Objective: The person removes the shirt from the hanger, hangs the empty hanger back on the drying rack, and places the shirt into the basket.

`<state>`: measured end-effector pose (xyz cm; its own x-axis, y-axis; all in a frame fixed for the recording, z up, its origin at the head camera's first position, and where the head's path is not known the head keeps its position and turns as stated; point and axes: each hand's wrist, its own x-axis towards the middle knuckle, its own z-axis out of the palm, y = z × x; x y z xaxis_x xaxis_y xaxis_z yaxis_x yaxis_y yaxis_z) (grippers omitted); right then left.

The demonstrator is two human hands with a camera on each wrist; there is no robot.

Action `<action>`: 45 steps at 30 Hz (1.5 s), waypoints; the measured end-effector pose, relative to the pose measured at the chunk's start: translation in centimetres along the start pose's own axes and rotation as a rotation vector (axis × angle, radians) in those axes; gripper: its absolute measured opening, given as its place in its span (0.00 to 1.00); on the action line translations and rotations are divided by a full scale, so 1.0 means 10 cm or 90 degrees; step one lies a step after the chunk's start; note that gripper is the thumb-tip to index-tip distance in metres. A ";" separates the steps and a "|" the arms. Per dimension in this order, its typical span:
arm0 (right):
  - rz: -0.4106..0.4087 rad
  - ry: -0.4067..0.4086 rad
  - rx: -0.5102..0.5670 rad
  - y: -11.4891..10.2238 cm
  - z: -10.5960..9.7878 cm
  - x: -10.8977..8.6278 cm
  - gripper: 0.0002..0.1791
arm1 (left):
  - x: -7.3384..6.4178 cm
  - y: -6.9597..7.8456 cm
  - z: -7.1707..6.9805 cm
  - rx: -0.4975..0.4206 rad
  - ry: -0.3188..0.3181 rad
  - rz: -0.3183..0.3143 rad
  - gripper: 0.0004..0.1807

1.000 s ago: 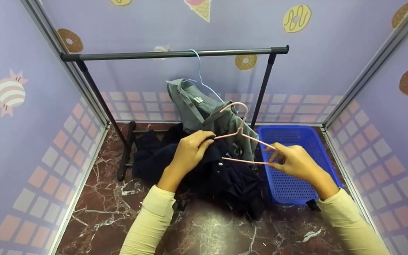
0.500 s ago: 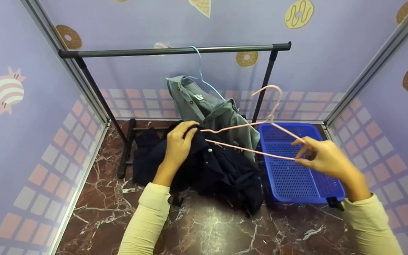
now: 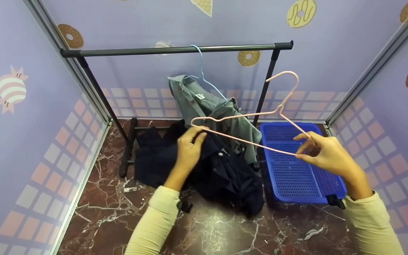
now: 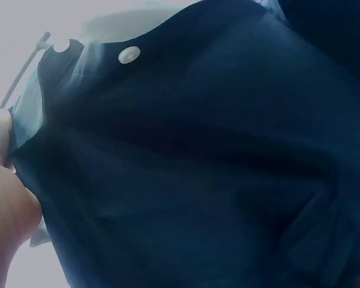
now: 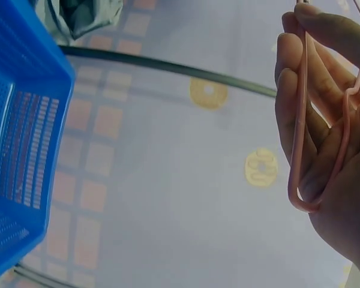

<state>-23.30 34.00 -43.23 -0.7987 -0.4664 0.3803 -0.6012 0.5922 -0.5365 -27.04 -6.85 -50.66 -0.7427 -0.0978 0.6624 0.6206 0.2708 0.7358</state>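
Observation:
My right hand (image 3: 326, 152) grips one end of a pink wire hanger (image 3: 280, 109), its thumb and fingers on the wire; the right wrist view shows the hanger's bent end (image 5: 300, 204) against the palm. The hook points up, and the whole opposite end shows just above my left hand (image 3: 189, 147). That hand pinches the edge of a navy shirt (image 3: 232, 184), which hangs in a crumpled heap over the floor. In the left wrist view, the navy cloth (image 4: 186, 150) fills most of the frame, with a white button (image 4: 129, 55) near its upper edge.
A black clothes rack (image 3: 136, 51) stands behind. On its bar a light blue hanger (image 3: 201, 63) carries a grey-green shirt (image 3: 193, 106), slanting down to the right. A blue plastic basket (image 3: 285, 180) sits on the marbled floor (image 3: 218, 230) at right. Patterned walls enclose three sides.
The hanger has moved right and up with my right hand. Its far end, hidden in the navy shirt before, is now out in view. My left hand shifted left, then slightly back right.

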 end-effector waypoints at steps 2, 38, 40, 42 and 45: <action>-0.005 0.003 -0.010 -0.01 0.04 0.03 0.27 | -0.10 0.00 0.11 -0.019 -0.010 -0.010 0.07; -0.016 -0.005 0.024 -0.10 0.64 0.26 0.29 | -1.19 -0.25 0.83 0.390 -0.509 0.077 0.20; -0.019 -0.003 0.017 -0.09 0.67 0.27 0.29 | -1.15 -0.22 0.78 0.383 -0.507 0.085 0.21; -0.024 0.003 0.002 -0.10 0.69 0.28 0.29 | -1.09 -0.18 0.71 0.373 -0.501 0.093 0.22; -0.027 0.016 -0.029 -0.11 0.71 0.28 0.29 | -1.02 -0.13 0.59 0.359 -0.487 0.114 0.24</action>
<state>-24.69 27.38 -46.87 -0.7722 -0.4759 0.4209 -0.6350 0.6015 -0.4848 -21.74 -0.53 -59.16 -0.7352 0.5862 0.3405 0.6770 0.6603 0.3250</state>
